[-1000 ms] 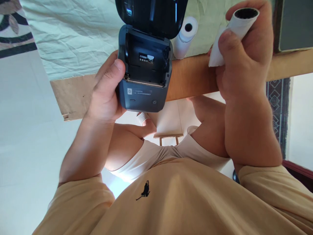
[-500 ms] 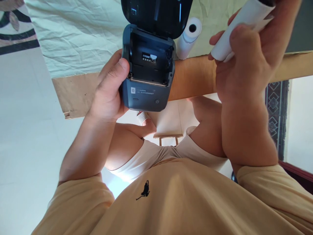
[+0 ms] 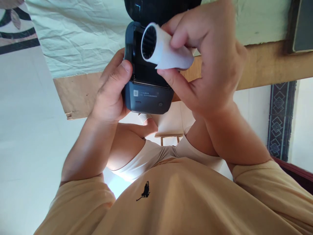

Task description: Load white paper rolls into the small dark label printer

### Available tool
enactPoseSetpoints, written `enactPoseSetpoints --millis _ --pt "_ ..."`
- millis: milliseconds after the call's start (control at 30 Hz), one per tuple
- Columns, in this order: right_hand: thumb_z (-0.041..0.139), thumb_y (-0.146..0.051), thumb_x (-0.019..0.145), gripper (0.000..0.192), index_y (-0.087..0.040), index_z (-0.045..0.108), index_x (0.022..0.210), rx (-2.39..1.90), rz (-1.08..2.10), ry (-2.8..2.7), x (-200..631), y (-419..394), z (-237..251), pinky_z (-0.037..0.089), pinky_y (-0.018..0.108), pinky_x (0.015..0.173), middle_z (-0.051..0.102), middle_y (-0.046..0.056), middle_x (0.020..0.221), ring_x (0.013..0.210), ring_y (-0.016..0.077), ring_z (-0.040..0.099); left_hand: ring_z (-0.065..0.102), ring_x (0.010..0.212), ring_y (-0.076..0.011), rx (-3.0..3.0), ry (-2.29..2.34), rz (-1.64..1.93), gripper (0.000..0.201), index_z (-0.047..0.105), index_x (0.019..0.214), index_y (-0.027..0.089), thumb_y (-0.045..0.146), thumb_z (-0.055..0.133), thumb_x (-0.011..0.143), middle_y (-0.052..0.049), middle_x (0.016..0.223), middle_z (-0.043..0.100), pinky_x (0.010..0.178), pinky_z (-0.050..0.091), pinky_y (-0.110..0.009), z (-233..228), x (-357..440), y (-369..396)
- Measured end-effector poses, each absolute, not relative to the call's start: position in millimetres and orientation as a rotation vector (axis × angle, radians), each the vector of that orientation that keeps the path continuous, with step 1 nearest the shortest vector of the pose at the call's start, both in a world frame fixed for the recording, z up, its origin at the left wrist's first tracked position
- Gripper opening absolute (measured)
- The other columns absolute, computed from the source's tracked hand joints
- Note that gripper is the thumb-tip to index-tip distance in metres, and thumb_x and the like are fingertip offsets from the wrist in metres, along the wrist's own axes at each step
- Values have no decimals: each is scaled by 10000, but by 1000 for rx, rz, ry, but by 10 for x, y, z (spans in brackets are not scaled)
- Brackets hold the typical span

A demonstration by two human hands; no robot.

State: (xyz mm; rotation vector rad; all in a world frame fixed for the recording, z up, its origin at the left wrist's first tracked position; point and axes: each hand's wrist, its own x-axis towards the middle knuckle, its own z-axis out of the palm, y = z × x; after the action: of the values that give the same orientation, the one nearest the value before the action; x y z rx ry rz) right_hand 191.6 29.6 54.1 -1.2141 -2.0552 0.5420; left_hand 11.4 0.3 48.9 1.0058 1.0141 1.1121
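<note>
Your left hand (image 3: 110, 94) grips the small dark grey-blue plastic label printer (image 3: 146, 94) from its left side, thumb pressed against the upper edge of the casing and palm wrapped behind it. The printer sits at the near edge of the table, partly overhanging your lap, with its glossy black hinged lid (image 3: 158, 9) raised toward the top of the view.

Your right hand (image 3: 207, 62) pinches the white paper roll with a hollow dark core (image 3: 161, 52) between thumb and fingers. The roll is held directly above the open paper compartment of the printer, core end facing left, with a loose flap of paper trailing toward your palm. Whether the roll touches the compartment cannot be told.

Beneath both hands lies the brown wooden table (image 3: 264, 65), covered farther back by a wrinkled pale green cloth (image 3: 80, 39). A dark flat panel (image 3: 303, 26) rests at the upper right.
</note>
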Motion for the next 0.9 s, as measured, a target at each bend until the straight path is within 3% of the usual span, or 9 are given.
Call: enactPoseSetpoints --millis 100,167,400,500,600,733,833,900 --pt "409 -332 897 196 -207 551 947 -1175 156 -2218 1866 268 597 465 342 885 628 -54 1102 1038 145 624 625 1048 -288 1038 1008 1105 254 587 1047 226 354 455 871 -68 972 625 711 514 -330 513 122 6" --pt "387 -334 911 191 -224 543 902 -1182 94 -2220 1845 242 603 461 338 859 639 -87 1066 1004 135 635 629 1037 -298 1059 1012 1092 278 594 1028 207 398 513 843 -67 947 621 690 519 -330 509 122 15" --pt "371 -336 910 251 -284 606 979 -1188 51 -2155 1828 249 551 440 317 785 649 -62 813 816 117 616 656 827 -252 994 942 1172 350 605 990 222 462 640 737 -51 851 611 577 469 -304 396 101 52" --pt "386 -287 902 225 -275 602 964 -1084 50 -2118 1827 226 528 422 297 771 644 -67 822 796 97 596 642 842 -230 1006 991 1144 276 608 996 238 418 589 787 -41 860 604 616 467 -300 400 109 52" --pt "394 -262 897 181 -283 574 896 -875 39 -2095 1817 189 475 383 290 752 642 -96 821 795 84 574 583 703 -190 1037 940 1265 346 628 869 207 527 601 741 -34 710 532 530 389 -274 440 112 43" --pt "415 -346 906 152 -303 556 870 -748 102 -2149 1819 163 414 327 313 782 641 -129 908 873 97 544 488 675 -102 1074 934 1125 261 605 890 179 420 621 791 -19 727 493 642 411 -242 446 90 23" --pt "400 -506 892 273 -292 569 889 -739 153 -2229 1855 166 432 345 344 842 630 -99 957 935 120 539 480 589 -68 1131 834 1215 351 594 946 181 409 701 701 9 681 492 492 359 -182 286 55 70" --pt "417 -497 875 278 -277 581 921 -774 154 -2201 1888 178 453 393 335 859 624 -68 958 939 119 551 509 565 -56 1217 699 1280 445 569 1046 189 450 676 701 21 701 514 456 367 -148 128 17 138"
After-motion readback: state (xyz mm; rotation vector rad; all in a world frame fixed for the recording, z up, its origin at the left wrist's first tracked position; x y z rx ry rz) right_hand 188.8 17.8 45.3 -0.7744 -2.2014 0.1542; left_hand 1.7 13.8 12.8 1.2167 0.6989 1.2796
